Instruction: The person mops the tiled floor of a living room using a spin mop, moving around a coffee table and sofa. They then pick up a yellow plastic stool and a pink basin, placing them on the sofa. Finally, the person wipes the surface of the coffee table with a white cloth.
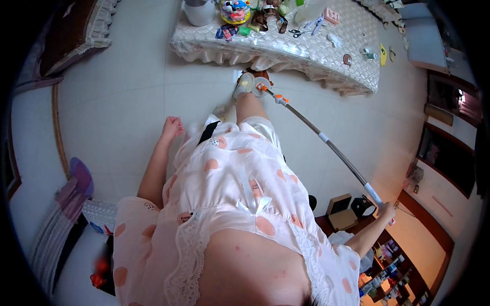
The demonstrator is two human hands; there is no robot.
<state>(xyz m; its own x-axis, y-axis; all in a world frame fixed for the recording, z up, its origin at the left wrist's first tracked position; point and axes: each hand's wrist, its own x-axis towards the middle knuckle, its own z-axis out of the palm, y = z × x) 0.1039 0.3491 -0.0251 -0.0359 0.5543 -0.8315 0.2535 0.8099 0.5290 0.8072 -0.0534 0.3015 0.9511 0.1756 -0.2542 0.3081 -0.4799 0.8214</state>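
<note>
My right hand [388, 210] is closed round the white upper grip of a mop [326, 140], out at the right. The mop's metal pole slants down and away to a round plate with orange joints. A reddish-brown fringe [268, 76] shows round that plate on the floor, beside my forward foot in a light shoe [245, 84]. Part of the fringe lies close to the hanging edge of a table cover. Off to my left side, my left hand [172, 126] is curled into a loose fist, and nothing shows in it.
Ahead stands a low table with a pale quilted cover [316, 56]. On it are a white bucket [200, 13], a colourful round toy [236, 11], scissors [295, 34] and a pink box [332, 16]. Shelves with small items [393, 265] are at the lower right, a purple fan-like thing [81, 176] at the left.
</note>
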